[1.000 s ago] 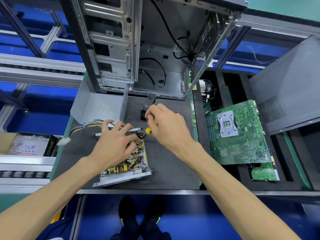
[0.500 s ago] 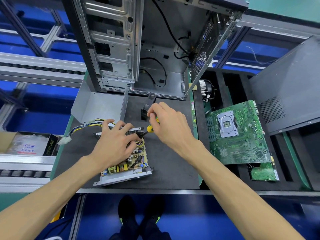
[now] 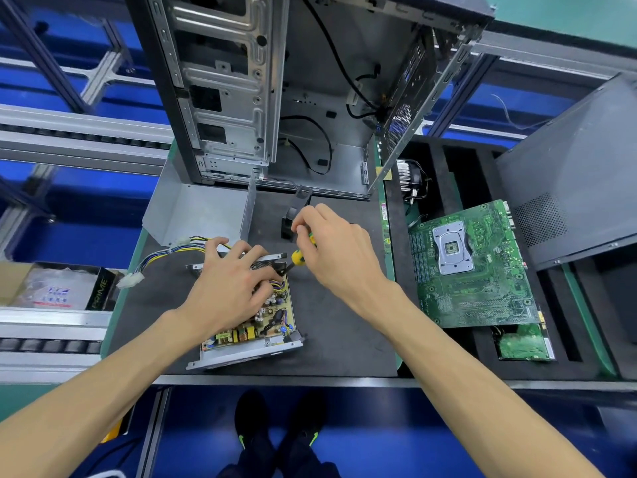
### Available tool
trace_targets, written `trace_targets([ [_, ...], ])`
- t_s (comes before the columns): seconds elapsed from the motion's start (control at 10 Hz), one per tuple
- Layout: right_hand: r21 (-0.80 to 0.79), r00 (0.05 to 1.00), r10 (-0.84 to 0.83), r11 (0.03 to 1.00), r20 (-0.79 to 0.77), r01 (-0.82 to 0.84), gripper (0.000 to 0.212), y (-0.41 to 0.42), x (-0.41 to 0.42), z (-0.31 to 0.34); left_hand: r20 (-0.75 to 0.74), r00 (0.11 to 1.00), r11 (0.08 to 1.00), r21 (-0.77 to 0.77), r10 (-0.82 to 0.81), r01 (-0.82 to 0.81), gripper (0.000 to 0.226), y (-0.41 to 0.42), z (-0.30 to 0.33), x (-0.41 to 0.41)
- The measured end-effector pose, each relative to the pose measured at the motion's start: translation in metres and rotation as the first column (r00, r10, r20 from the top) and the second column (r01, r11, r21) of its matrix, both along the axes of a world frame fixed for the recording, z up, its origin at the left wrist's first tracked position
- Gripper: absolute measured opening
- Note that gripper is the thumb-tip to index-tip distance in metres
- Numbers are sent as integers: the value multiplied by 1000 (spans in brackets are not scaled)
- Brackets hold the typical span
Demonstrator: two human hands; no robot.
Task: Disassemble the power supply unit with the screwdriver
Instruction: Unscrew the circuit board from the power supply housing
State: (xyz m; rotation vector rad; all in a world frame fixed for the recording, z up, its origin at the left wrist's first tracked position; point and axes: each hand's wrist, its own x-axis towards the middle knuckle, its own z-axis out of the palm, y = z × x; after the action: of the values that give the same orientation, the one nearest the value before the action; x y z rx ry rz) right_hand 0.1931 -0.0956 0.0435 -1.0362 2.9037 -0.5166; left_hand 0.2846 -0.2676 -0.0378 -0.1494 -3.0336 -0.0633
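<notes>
I see the opened power supply unit [image 3: 253, 334] lying at lower centre of the frame on the dark mat [image 3: 337, 326]. My left hand [image 3: 229, 288] lies spread across its top, fingers straight, gripping nothing; my right hand [image 3: 336, 251] pinches the yellow-handled screwdriver [image 3: 297, 258], tip angled at the unit's upper right corner

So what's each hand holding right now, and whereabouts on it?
The right hand grips the screwdriver by its yellow handle. The left hand rests on the open power supply, steadying its far end.
</notes>
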Motion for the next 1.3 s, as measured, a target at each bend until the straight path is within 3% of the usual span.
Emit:
trace_targets([
  [1.3,-10,1000,-10,1000,-3,10,22,-2,0,1,-1,1000,1000,25,1,-1,39,0,2,0],
])
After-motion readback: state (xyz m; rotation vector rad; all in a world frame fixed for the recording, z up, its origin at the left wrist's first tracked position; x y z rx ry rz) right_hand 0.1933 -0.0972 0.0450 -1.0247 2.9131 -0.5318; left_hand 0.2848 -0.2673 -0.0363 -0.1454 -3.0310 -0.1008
